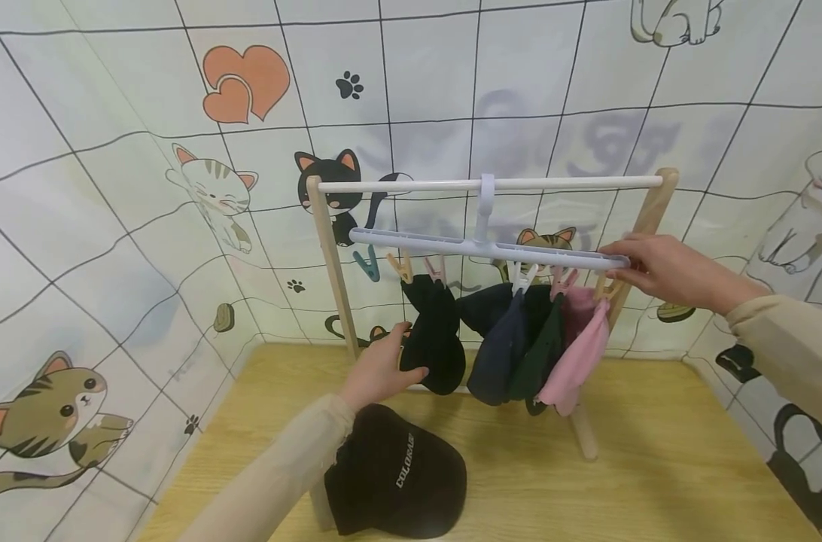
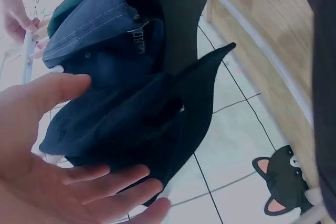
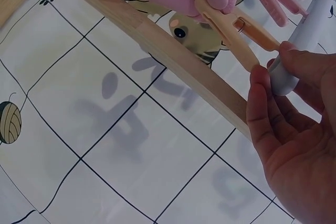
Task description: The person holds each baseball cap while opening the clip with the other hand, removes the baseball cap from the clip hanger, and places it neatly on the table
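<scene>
A light-purple clip hanger (image 1: 411,242) hangs by its hook from a white rod, tilted down to the right. My right hand (image 1: 668,269) pinches its right end, beside the yellow clip (image 3: 236,30) that holds a pink cap (image 1: 576,354). My left hand (image 1: 382,366) is at the left side of a black cap (image 1: 438,342), fingers spread and thumb apart in the left wrist view; whether they touch it I cannot tell. Between the black and pink caps hang a navy cap (image 2: 100,30) and a dark green cap (image 1: 545,361). A teal clip (image 1: 366,263) at the hanger's left holds nothing.
The wooden rack's posts (image 1: 333,263) flank the hanger, with the white rod (image 1: 411,186) across the top. A black cap with white lettering (image 1: 421,489) lies on the wooden table (image 1: 655,467) at the front. Cat-patterned walls (image 1: 147,173) stand close behind and at the sides.
</scene>
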A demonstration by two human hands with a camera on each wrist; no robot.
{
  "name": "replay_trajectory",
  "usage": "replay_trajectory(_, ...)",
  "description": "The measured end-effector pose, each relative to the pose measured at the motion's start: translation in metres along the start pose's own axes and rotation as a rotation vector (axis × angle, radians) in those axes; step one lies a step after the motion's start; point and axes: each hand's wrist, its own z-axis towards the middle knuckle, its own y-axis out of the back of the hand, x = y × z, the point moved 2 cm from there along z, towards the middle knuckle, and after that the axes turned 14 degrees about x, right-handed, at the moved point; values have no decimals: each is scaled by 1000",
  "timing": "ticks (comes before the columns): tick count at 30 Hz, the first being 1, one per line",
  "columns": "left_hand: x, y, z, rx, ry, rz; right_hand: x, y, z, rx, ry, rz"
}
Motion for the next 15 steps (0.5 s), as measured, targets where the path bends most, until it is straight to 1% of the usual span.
replay_trajectory(4, -10, 4, 17, -52, -11, -7, 0, 1, 0, -1, 1, -6)
replay_trajectory(9, -19, 7, 35, -96, 12, -25, 0, 0, 0, -1, 6, -4)
replay_trajectory(15, -25, 7, 50, -125, 10, -72, 0, -2, 2, -6, 22, -6)
